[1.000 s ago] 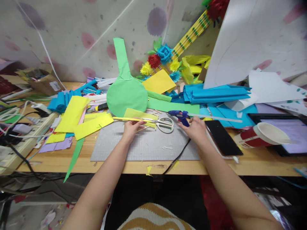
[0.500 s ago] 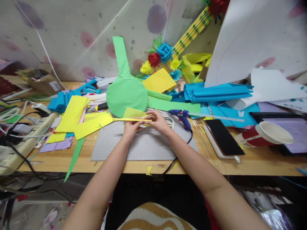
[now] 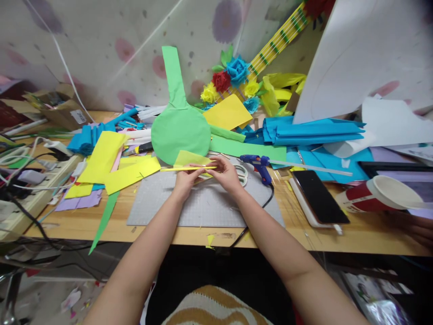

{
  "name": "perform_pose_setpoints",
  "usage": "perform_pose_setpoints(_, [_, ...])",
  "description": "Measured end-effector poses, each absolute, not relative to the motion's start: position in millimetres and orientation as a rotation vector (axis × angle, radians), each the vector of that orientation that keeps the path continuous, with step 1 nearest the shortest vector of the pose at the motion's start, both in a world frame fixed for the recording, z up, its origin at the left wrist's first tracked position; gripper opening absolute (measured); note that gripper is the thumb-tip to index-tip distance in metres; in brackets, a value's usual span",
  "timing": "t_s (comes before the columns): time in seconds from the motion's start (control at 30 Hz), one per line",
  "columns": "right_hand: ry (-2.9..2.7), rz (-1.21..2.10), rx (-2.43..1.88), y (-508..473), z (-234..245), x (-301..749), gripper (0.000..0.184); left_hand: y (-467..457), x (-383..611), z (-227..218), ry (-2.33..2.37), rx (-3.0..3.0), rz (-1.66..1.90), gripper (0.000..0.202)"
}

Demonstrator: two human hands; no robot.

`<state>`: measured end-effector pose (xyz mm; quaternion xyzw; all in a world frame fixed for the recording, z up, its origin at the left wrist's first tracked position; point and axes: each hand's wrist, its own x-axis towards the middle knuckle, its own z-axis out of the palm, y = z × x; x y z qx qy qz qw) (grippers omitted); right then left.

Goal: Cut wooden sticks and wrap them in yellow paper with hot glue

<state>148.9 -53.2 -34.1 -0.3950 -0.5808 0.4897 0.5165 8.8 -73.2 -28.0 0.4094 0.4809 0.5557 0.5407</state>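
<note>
Over the grey cutting mat point(image 3: 152, 212), my left hand point(image 3: 184, 184) and my right hand point(image 3: 226, 175) are close together, fingers pinched on a slim yellow paper strip point(image 3: 171, 169). It looks narrow, like a stick or folded edge, and points left from my fingers. A pale yellow paper piece point(image 3: 189, 158) stands up just behind it; whether the two are joined I cannot tell. Beyond my hands lies a green paper disc point(image 3: 181, 135) with a long green neck leaning on the wall. My fingertips partly hide the strip.
A blue glue gun point(image 3: 257, 166) with its cord lies right of my hands. Further right are a phone point(image 3: 320, 196), a paper cup point(image 3: 375, 194) and another person's hand point(image 3: 421, 230). Yellow paper point(image 3: 133, 175) and a power strip point(image 3: 40, 192) are at left. A paper-flower guitar point(image 3: 257, 67) leans behind.
My hands stay pinched on the yellow strip, which has turned slightly and looks thinner. The view has shifted a little. Another person's hand has come in at the right edge, near the cup.
</note>
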Motion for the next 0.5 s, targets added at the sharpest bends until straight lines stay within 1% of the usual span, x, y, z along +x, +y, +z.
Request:
perform_pose_setpoints(0.23, [-1.42, 1.159, -0.971, -52.2, -33.5, 147.9, 0.04, -74.6, 9.6, -27.0, 1.171, 1.005, 1.3, 0.034])
perform_pose_setpoints(0.4, [-1.339, 1.129, -0.962, -49.8, -35.1, 151.0, 0.039, -72.1, 7.5, -30.5, 1.123, 0.969, 1.268, 0.04])
perform_pose_setpoints(0.5, [-1.327, 1.135, -0.956, -49.8, -35.6, 153.1, 0.036, -70.7, 5.8, -31.2, 1.113, 0.959, 1.299, 0.037])
